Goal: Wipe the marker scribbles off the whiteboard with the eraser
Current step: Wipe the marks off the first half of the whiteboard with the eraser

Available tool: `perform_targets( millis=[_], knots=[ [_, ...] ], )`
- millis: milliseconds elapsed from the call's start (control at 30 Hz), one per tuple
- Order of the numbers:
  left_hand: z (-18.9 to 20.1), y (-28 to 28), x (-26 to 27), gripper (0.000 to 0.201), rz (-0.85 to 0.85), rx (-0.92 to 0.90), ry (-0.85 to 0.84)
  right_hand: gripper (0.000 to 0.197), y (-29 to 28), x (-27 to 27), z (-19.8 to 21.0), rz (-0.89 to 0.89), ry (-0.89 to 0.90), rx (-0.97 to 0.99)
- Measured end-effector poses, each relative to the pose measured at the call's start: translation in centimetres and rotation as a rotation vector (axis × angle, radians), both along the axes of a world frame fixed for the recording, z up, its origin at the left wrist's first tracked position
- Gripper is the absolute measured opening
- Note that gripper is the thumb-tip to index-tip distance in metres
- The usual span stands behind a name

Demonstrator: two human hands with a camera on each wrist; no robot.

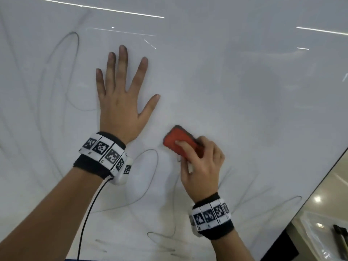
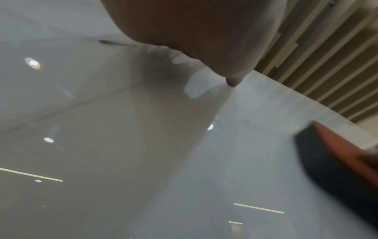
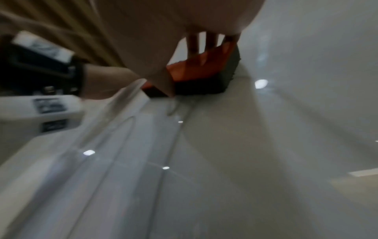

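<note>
A glossy whiteboard fills the head view, with thin grey marker scribbles looping across its left and lower parts. My right hand grips a red eraser with a dark felt base and holds it against the board near the middle. In the right wrist view the eraser sits felt-down on the board under my fingers. My left hand lies flat on the board to the upper left of the eraser, fingers spread. The left wrist view shows the eraser at the right edge.
The whiteboard's dark right edge runs diagonally at lower right. Beyond it stands a clear tray with a dark marker in it. A black cable hangs from my left wristband. Faint smears mark the board's right half.
</note>
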State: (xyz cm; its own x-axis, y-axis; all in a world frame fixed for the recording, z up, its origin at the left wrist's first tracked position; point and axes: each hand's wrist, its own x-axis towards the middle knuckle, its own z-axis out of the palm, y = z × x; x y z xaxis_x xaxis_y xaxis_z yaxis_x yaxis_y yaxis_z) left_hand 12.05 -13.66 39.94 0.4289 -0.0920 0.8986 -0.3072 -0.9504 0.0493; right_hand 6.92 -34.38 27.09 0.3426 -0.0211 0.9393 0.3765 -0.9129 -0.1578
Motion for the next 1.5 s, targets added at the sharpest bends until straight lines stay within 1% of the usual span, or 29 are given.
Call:
perform_targets(
  millis=[67,100,133,167,233,300,367,433,533,567,600,633,667,700,767,800,833,867,933,1067,1133,1167,1200,1267,1300,1367,1433,1467,1500],
  knots=[
    [-0.1,0.0,0.0,0.072,-0.002,0.021,0.009,0.046,-2.2,-0.4,-1.6,-0.005,-0.011,0.261],
    [0.0,-0.2,0.0,0.072,-0.003,0.020,0.015,0.046,-2.2,-0.4,-2.4,-0.007,-0.010,0.361],
    [0.0,-0.4,-0.1,0.072,-0.005,0.013,0.024,0.047,-1.4,-0.3,-3.1,-0.013,0.005,0.393],
    [0.1,-0.5,-0.4,0.071,-0.009,0.007,0.033,0.047,0.0,-0.1,-3.7,-0.005,0.026,0.342],
    [0.4,0.2,-0.9,0.066,-0.045,0.016,0.040,0.048,2.7,0.3,-4.3,0.045,0.035,0.071],
    [0.8,2.3,-1.5,0.058,-0.134,0.062,0.032,0.050,3.8,1.3,-3.1,0.082,0.015,-0.200],
    [1.5,5.5,-1.9,0.054,-0.222,0.095,0.017,0.051,4.1,2.1,0.1,0.086,-0.049,-0.339],
    [2.5,8.6,-2.1,0.053,-0.195,0.061,-0.037,0.047,4.8,2.4,4.9,0.066,-0.125,-0.342],
    [4.0,12.3,-1.6,0.053,-0.064,-0.059,-0.121,0.038,5.9,3.3,13.1,0.037,-0.203,-0.159],
    [4.3,13.0,-1.3,0.053,-0.035,-0.076,-0.124,0.039,6.4,3.6,15.0,0.031,-0.214,-0.085],
    [4.5,13.6,-0.9,0.053,-0.014,-0.081,-0.109,0.040,7.0,3.8,15.8,0.026,-0.215,-0.028],
    [4.5,13.8,-0.6,0.054,-0.003,-0.079,-0.079,0.040,7.7,3.9,15.4,0.026,-0.216,-0.021],
    [4.5,13.9,-0.3,0.056,0.001,-0.076,-0.046,0.039,8.3,4.0,13.9,0.039,-0.214,-0.078],
    [4.3,13.8,-0.1,0.058,-0.001,-0.076,-0.023,0.040,8.8,4.1,11.3,0.081,-0.190,-0.201],
    [4.2,13.7,0.2,0.059,-0.010,-0.091,-0.020,0.045,8.9,4.2,5.3,0.210,-0.092,-0.563],
    [4.2,13.7,0.2,0.058,-0.016,-0.101,-0.026,0.047,8.7,4.1,3.3,0.252,-0.039,-0.724],
    [4.3,13.7,0.2,0.058,-0.023,-0.108,-0.028,0.048,8.5,4.1,2.3,0.280,0.004,-0.826],
    [4.3,13.8,0.2,0.058,-0.028,-0.112,-0.029,0.047,8.5,4.2,2.6,0.299,0.018,-0.865],
    [4.2,13.8,0.3,0.059,-0.039,-0.120,-0.034,0.045,9.2,4.4,6.3,0.284,-0.010,-0.797],
    [4.0,13.6,0.3,0.064,-0.068,-0.156,-0.036,0.037,11.1,5.3,20.0,0.128,-0.223,-0.373],
    [4.0,13.6,0.2,0.068,-0.080,-0.178,-0.032,0.038,11.9,5.8,25.6,0.050,-0.291,-0.242],
    [4.1,13.5,0.2,0.069,-0.091,-0.186,-0.032,0.040,12.4,5.9,27.2,0.028,-0.299,-0.217],
    [4.0,13.5,0.2,0.069,-0.103,-0.194,-0.032,0.041,12.9,6.0,27.7,0.014,-0.301,-0.210],
    [3.9,13.5,0.2,0.068,-0.118,-0.210,-0.034,0.041,13.5,5.8,25.6,0.007,-0.314,-0.226],
    [3.9,13.6,0.2,0.068,-0.115,-0.211,-0.035,0.042,13.6,5.5,22.9,0.033,-0.302,-0.251],
    [3.8,13.7,0.3,0.069,-0.088,-0.188,-0.030,0.044,13.1,4.6,14.9,0.119,-0.201,-0.370],
    [3.9,13.8,0.4,0.068,-0.059,-0.157,-0.019,0.046,11.9,3.5,6.0,0.183,-0.049,-0.564],
    [4.0,13.9,0.3,0.069,-0.047,-0.146,-0.015,0.046,11.3,3.1,2.7,0.202,0.013,-0.650],
    [4.0,14.1,0.3,0.069,-0.040,-0.134,-0.010,0.047,10.8,2.9,0.6,0.215,0.058,-0.719]
  ],
)
